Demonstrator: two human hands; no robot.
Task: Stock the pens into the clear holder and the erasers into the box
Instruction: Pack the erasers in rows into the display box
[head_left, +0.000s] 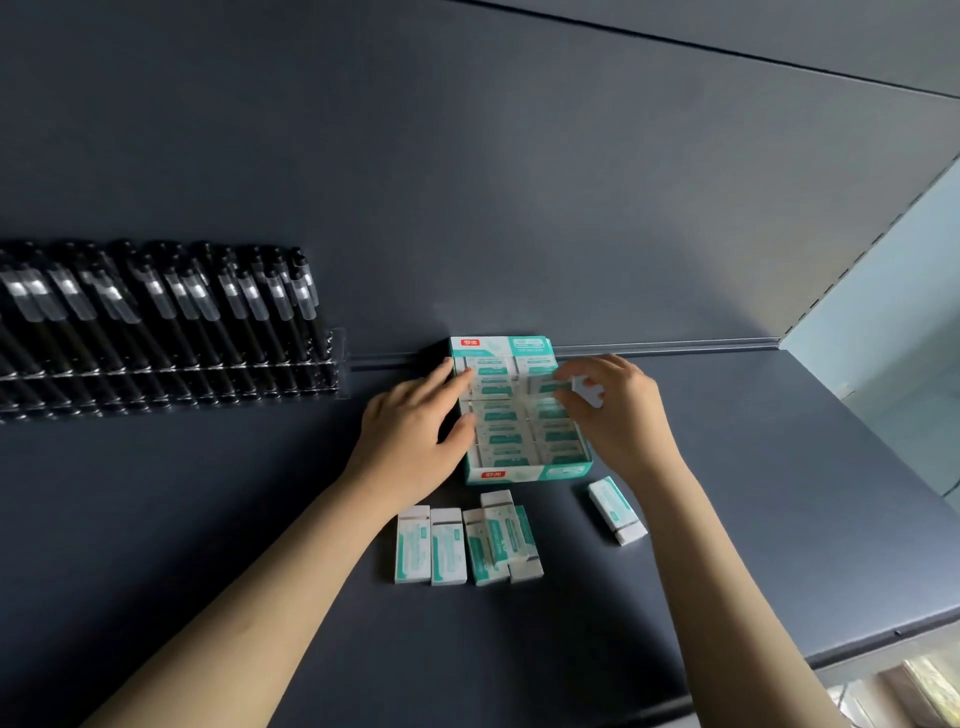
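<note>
Head view: your right hand (618, 415) pinches 1 eraser (589, 391) over the far right corner of the box (524, 474), while your left hand (410, 431) lies open, straight fingers (441, 376) bracing the box's left wall. The box looks nearly full, so pushing the eraser in tilted may jam it or lift its neighbours. Loose erasers (447, 545) lie just in front of the box; pens (156, 312) stand in the clear holder (335, 364) left of it.

Dim, flat light on the dark matte shelf (234, 519); brightest area is the pale panel (883, 322) at right. White glare streaks on the pens (156, 306); shadows faint. Motion blur softens the right hand (623, 415) and the eraser (589, 391) it pinches; straight lines bow toward the frame edges, lower-right corner out of focus.
</note>
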